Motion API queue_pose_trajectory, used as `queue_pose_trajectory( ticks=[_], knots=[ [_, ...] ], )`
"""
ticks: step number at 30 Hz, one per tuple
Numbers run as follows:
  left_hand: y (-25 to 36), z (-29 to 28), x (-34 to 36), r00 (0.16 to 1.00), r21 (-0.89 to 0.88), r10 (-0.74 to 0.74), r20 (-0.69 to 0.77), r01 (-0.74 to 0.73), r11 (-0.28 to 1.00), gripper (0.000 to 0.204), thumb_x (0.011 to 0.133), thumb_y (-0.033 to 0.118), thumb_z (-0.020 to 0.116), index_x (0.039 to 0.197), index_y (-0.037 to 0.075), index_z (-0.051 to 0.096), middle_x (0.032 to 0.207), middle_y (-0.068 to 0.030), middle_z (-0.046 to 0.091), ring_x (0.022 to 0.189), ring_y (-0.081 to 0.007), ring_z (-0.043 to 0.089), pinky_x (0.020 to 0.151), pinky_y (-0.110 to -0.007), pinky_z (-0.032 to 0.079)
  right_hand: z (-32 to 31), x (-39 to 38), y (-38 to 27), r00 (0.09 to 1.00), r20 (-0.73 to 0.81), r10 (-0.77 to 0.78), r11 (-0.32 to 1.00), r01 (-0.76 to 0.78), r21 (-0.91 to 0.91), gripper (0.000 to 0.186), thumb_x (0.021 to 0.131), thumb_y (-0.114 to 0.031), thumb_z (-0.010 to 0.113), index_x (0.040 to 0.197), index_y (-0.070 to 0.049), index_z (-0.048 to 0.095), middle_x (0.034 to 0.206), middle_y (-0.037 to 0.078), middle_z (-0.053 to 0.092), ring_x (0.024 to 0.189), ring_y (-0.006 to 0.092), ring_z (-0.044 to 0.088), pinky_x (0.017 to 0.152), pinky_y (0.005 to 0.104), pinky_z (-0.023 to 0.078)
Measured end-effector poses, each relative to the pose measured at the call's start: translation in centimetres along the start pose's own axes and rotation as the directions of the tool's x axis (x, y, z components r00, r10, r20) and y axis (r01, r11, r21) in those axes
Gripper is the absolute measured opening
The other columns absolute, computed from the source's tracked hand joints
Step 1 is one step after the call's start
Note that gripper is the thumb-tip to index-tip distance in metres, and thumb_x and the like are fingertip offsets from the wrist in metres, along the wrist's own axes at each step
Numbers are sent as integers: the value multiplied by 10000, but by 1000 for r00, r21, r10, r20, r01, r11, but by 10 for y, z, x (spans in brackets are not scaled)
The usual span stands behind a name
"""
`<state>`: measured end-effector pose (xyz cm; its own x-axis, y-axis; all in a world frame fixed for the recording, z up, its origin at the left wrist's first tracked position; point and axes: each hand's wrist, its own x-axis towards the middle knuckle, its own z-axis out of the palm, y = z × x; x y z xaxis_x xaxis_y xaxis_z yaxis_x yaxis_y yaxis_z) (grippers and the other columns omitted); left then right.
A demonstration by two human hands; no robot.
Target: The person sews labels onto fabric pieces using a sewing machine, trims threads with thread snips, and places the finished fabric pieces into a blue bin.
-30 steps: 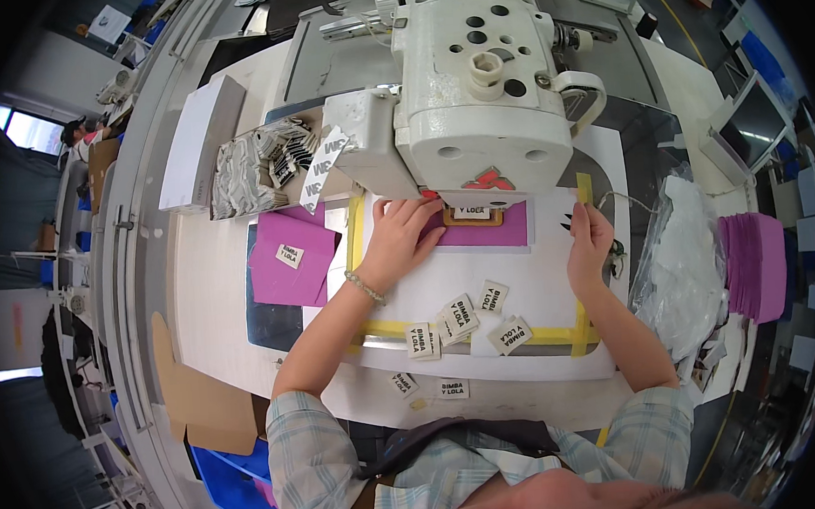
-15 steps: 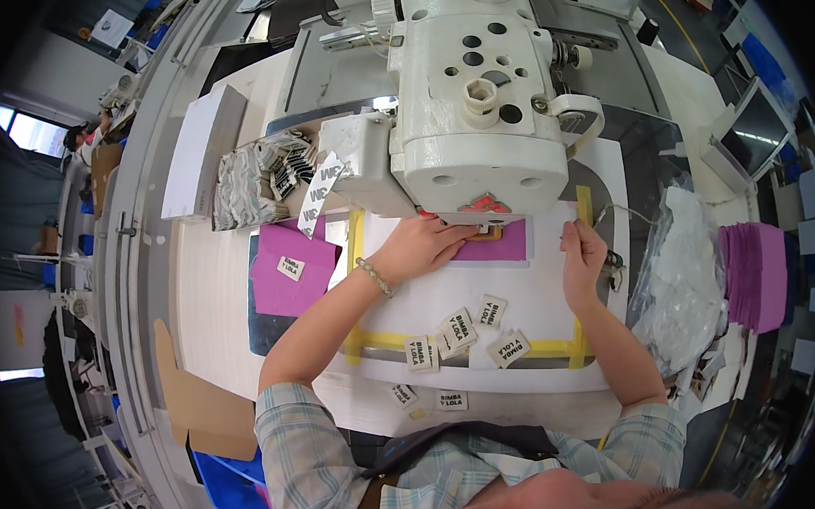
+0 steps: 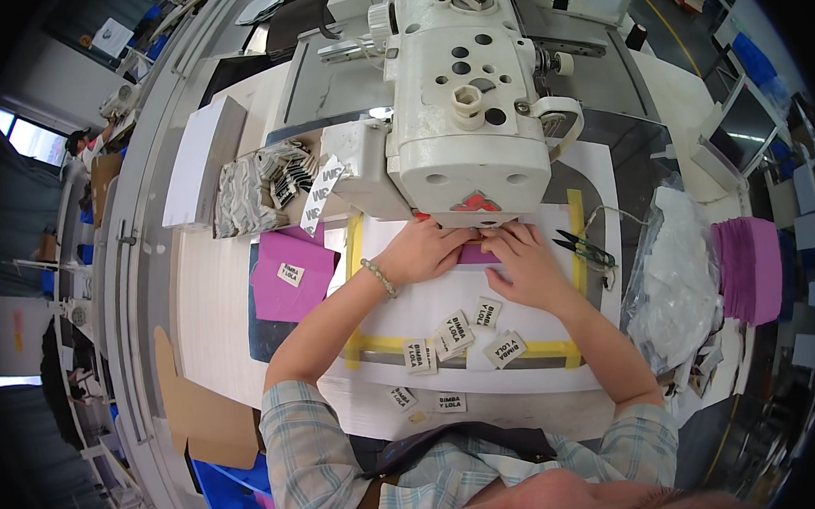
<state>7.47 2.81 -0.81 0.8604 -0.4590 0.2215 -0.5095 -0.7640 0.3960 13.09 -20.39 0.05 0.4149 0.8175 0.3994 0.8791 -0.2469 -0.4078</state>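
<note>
Beneath the head of a white sewing machine (image 3: 470, 171) lies a purple fabric piece (image 3: 473, 257), mostly covered by my hands. My left hand (image 3: 426, 251), with a beaded bracelet at the wrist, rests flat on its left side, fingers stretched toward the needle area. On the right side my right hand (image 3: 528, 266) lies with fingers apart and thumb spread. The needle area and fingertips are partly hidden by the machine head. Several white labels with dark print (image 3: 453, 336) lie scattered nearer to me. Another purple piece with a label (image 3: 289, 294) lies to the left.
Green-handled thread snips (image 3: 586, 249) lie right of my right hand. Yellow tape (image 3: 563, 349) edges the white work sheet. A box of labels (image 3: 245, 197) stands at the left, beside a white box (image 3: 204, 162). Clear plastic bag (image 3: 673, 285) and stacked purple pieces (image 3: 749, 271) are at the right.
My right hand has come down and left from its raised, closed position onto the purple piece, with its fingers now spread. The snips behind it have come into sight. My left hand stays by the needle area.
</note>
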Motion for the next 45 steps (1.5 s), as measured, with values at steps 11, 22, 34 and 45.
queue_pose_trajectory(
  ticks=[11, 22, 34, 45],
  knots=[
    [9, 7, -3, 946, 223, 57, -318, 16, 975, 291, 769, 164, 707, 1059, 178, 714, 988, 13, 706, 918, -206, 635, 873, -425, 417, 9, -2, 1, 998, -18, -67, 994, 65, -89, 282, 752, -159, 684, 996, -56, 586, 1246, 84, 602, 1181, 271, 497, 933, 433, 402],
    [9, 5, -2, 961, 155, -10, -278, 55, 986, 302, 778, 163, 686, 1075, 207, 714, 1008, 15, 706, 887, -213, 636, 785, -424, 398, 9, -2, -1, 997, -13, -72, 991, 70, -114, 266, 747, -164, 679, 975, -59, 593, 1231, 94, 604, 1150, 271, 511, 940, 438, 404],
    [12, 4, -4, 972, 110, -81, -221, 108, 988, 236, 811, 220, 698, 1042, 182, 728, 1047, 17, 691, 986, -205, 602, 901, -408, 396, 6, -18, -1, 939, -232, -253, 967, 248, -51, 130, 720, -112, 705, 781, -95, 592, 757, 31, 617, 733, 189, 577, 688, 340, 459],
    [-7, -2, 11, 860, -136, -508, 43, 509, 850, 328, 831, 274, 731, 1082, 70, 679, 1007, -147, 684, 894, -314, 654, 775, -373, 525, 7, 1, 15, 906, -321, -277, 960, 246, -135, 202, 697, -108, 725, 658, -114, 527, 582, 1, 494, 581, 178, 507, 540, 311, 429]
  ],
)
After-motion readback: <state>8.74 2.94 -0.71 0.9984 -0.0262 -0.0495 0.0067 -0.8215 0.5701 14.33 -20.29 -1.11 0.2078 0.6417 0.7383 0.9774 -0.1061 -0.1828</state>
